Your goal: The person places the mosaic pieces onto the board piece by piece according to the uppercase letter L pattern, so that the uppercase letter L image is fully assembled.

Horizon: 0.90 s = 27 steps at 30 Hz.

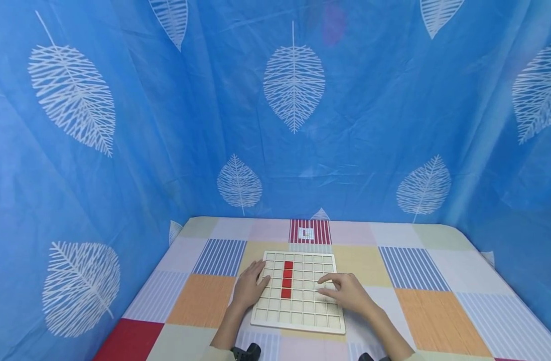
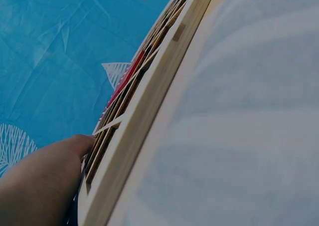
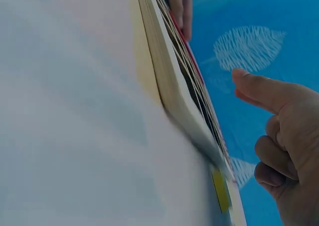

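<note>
A cream square board (image 1: 303, 319), divided by raised ridges into a grid of cells, lies on the table. Several red square tiles (image 1: 286, 274) form one column left of its middle. My left hand (image 1: 250, 286) rests at the board's left edge, thumb reaching over the outer cells; the left wrist view shows the thumb (image 2: 79, 143) at the rim. Over the board's right side is my right hand (image 1: 350, 292), with a gap between thumb and index finger and nothing visible in it. Its other fingers (image 3: 273, 158) curl toward the palm in the right wrist view.
A patchwork tablecloth (image 1: 422, 311) with coloured and striped squares covers the table. Blue sheeting (image 1: 293, 175) with white leaf prints hangs behind the table and on both sides. Dark wrist devices (image 1: 253, 352) show at the bottom edge of the head view.
</note>
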Each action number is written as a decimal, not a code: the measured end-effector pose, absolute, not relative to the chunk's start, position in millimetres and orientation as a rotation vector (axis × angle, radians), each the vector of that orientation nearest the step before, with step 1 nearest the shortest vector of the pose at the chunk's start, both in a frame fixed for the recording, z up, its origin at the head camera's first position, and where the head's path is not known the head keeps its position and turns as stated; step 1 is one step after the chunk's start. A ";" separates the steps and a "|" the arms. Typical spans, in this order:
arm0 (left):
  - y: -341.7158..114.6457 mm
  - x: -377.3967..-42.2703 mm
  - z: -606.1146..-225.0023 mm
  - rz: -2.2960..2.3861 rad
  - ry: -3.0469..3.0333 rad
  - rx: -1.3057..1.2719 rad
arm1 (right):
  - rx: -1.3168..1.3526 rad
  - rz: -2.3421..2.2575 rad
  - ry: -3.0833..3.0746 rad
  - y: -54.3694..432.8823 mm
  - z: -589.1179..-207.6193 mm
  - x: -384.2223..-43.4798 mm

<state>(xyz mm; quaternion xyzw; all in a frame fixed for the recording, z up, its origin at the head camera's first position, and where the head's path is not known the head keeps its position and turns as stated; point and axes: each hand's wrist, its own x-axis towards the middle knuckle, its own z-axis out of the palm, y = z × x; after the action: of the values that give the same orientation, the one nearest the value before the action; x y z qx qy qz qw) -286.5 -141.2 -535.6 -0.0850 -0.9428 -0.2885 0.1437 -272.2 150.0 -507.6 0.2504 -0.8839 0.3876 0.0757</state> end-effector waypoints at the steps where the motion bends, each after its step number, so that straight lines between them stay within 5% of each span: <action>1: -141.2 -286.6 -535.5 -0.833 -2.719 -0.246 | 0.742 1.150 -2.640 157.6 -507.4 -271.2; 27: -140.9 -286.5 -534.5 -0.822 -2.729 -0.241 | 0.731 1.141 -2.777 226.3 -525.4 -248.9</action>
<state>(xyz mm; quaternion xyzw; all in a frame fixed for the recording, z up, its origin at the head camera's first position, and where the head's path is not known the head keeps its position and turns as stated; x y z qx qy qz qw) -286.5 -140.9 -534.5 -0.0836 -0.9447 -0.2847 0.1400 -248.9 226.3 -525.4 0.2364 -0.8985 0.3690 0.0259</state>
